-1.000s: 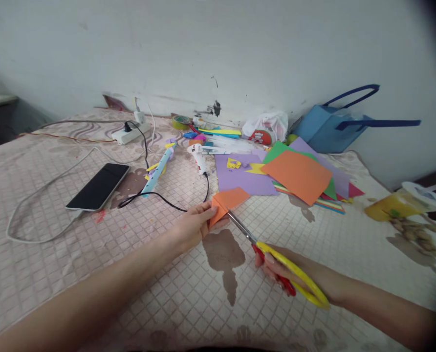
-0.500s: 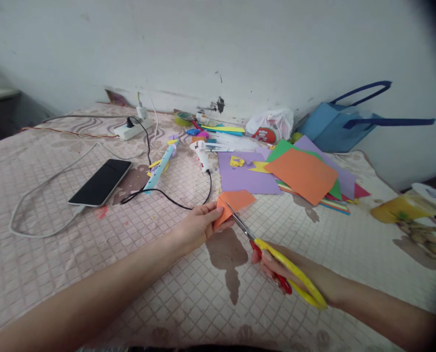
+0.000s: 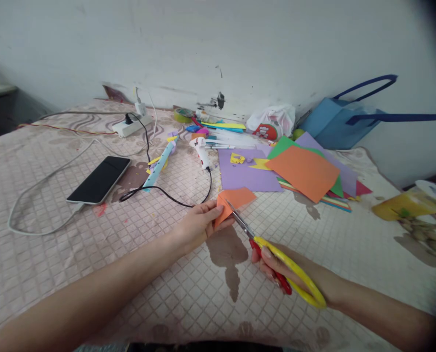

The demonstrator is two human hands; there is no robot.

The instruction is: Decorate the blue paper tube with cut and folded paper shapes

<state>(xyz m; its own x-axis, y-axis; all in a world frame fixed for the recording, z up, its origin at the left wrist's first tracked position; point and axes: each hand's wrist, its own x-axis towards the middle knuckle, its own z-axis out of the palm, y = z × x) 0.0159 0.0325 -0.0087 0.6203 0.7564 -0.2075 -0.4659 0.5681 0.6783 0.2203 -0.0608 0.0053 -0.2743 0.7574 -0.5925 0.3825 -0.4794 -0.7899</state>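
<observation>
A small orange paper piece (image 3: 240, 197) is pinched between the thumb and fingers of my left hand (image 3: 203, 222), near the middle of the table. My right hand (image 3: 276, 264) is wrapped round the scissors (image 3: 294, 269), which have one yellow and one red handle. The metal blades point up and left, and their tips lie over the orange piece beside my left thumb. Just behind the piece is a purple sheet (image 3: 247, 181) with small yellow scraps (image 3: 237, 158) on it.
A phone (image 3: 99, 180) on a white cable lies left. Behind are a power strip (image 3: 124, 128), a light-blue strip (image 3: 161, 164) and a white glue gun (image 3: 201, 152) with a black cord. Coloured sheets (image 3: 306, 171), a blue bag (image 3: 335, 122) and a yellow cup (image 3: 401, 207) are on the right.
The view has shifted slightly, so the table things sit a little higher in the picture. Both hands, the orange piece and the scissors look almost the same.
</observation>
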